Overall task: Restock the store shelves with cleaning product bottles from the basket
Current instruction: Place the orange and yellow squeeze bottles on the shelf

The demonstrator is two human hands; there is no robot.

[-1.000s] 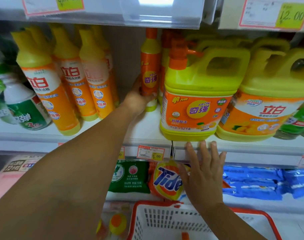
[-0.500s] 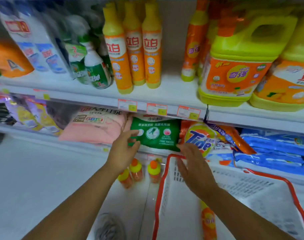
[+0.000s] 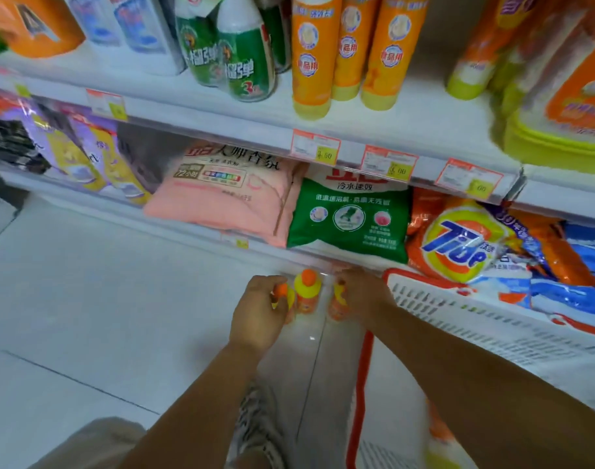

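Down on the pale tiled floor [image 3: 120, 299], just in front of the lowest shelf, 3 small orange plastic bottles with yellow shoulders and orange caps stand upright in a short row. The left hand [image 3: 258, 316] has fingers and thumb curled round the top of the left bottle [image 3: 284, 296], grasping it near the cap. The middle bottle [image 3: 307, 294] stands free between the 2 hands, close beside its neighbours. The right hand [image 3: 363, 292] curls over the top of the right bottle [image 3: 338, 304] and grasps it; that cap is hidden under the fingers.

Just right of this hand is the white slotted plastic basket with a red rim [image 3: 458, 316], and the right forearm crosses its near corner. Inside it, 1 more orange bottle [image 3: 436, 429] shows only as a blur beside the forearm.

Behind the bottles, the lower white shelf [image 3: 187, 228] holds a soft pink bag [image 3: 228, 198], a green bag [image 3: 350, 218] and an orange Tide bag [image 3: 458, 245] side by side. Above, the upper white shelf [image 3: 407, 123] carries tall orange bottles with yellow bases [image 3: 309, 55] and green-and-white bottles [image 3: 245, 62]. Red-and-yellow price tags [image 3: 314, 147] line its front edge.
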